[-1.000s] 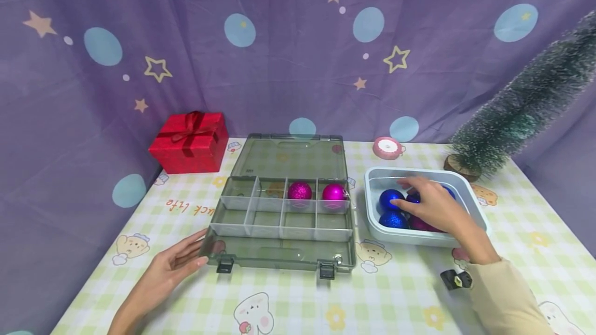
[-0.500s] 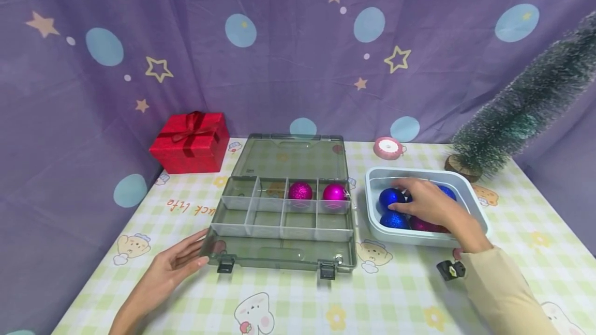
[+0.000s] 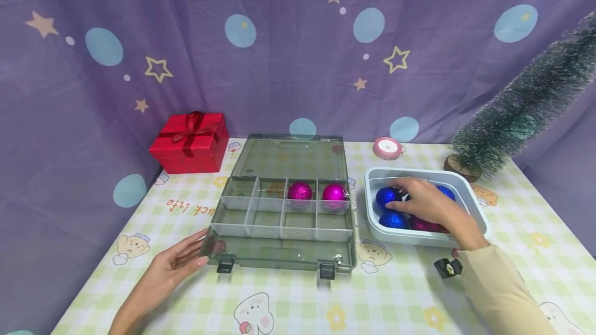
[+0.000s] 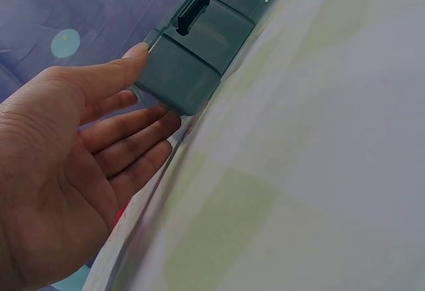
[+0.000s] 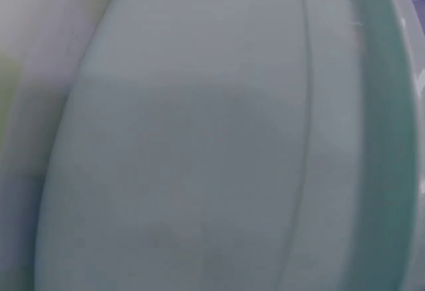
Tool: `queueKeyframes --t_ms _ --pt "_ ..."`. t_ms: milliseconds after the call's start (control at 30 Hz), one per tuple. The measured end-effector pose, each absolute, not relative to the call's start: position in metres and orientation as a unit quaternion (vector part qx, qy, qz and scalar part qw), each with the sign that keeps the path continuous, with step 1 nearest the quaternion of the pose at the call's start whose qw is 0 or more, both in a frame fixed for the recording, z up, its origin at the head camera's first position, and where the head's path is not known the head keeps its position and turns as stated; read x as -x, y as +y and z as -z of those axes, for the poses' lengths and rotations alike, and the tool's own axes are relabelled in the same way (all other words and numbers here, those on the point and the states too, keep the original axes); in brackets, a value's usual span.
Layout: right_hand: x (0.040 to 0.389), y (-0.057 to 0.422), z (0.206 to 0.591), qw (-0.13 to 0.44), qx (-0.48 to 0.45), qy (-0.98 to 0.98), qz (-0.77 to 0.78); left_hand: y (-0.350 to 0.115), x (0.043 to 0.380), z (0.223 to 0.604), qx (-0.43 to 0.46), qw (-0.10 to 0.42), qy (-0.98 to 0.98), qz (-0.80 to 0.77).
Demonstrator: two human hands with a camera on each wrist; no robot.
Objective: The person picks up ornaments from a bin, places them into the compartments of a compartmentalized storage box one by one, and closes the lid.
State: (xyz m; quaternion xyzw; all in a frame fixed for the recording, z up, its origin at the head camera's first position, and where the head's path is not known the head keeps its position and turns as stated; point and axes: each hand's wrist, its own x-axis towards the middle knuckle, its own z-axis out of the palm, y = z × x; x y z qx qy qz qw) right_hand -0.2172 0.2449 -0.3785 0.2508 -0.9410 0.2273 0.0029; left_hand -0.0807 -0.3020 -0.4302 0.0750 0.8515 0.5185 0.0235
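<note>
My left hand (image 3: 169, 268) rests at the near left corner of a grey see-through divided storage box (image 3: 279, 249), its lid laid back. In the left wrist view the thumb and extended fingertips touch the box's corner (image 4: 182, 92). Two magenta Christmas balls, a glittery one (image 3: 300, 191) and a smooth one (image 3: 333, 193), sit in back compartments. My right hand (image 3: 426, 201) reaches into a pale blue tub (image 3: 410, 239), thumb and forefinger pinching a smooth blue Christmas ball (image 3: 387, 196). A glittery blue ball (image 3: 393, 219) and a dark magenta one (image 3: 421, 224) lie near it; the palm hides others.
A red gift box (image 3: 191, 143) stands at the back left. A pink ribbon spool (image 3: 388, 148) lies behind the tub, beside a small Christmas tree (image 3: 512, 112) on a wooden base. A black clip-like piece (image 3: 448, 268) shows by the right sleeve. The tub's wall (image 5: 199, 138) fills the right wrist view.
My right hand has lowered slightly in the tub and shifted left, its fingers closing around the smooth blue ball, which has moved a little left. My left hand and the storage box stay put.
</note>
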Motion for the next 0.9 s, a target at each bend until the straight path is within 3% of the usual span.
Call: queueKeyframes --t_ms 900 --pt "0.207 0.228 0.339 0.072 -0.274 -0.912 -0.296 -0.302 0.081 0.43 -0.081 0.021 0.855 -0.512"
